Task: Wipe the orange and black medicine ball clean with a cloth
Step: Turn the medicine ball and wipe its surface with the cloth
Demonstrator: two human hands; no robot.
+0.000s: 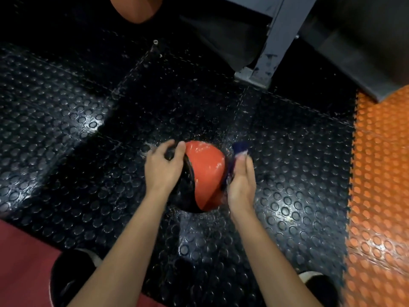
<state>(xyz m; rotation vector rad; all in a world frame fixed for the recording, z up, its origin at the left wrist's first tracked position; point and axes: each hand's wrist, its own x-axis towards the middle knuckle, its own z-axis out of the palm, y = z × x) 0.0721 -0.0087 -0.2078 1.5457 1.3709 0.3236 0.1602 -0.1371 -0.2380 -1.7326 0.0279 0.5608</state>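
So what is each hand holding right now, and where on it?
The left hand grips the medicine ball on its upper left side. The right hand presses the blue cloth against the ball's right side.

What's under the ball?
The ball sits on a black studded floor mat. The spot right under it is hidden by the ball, the left hand and the right hand with its blue cloth.
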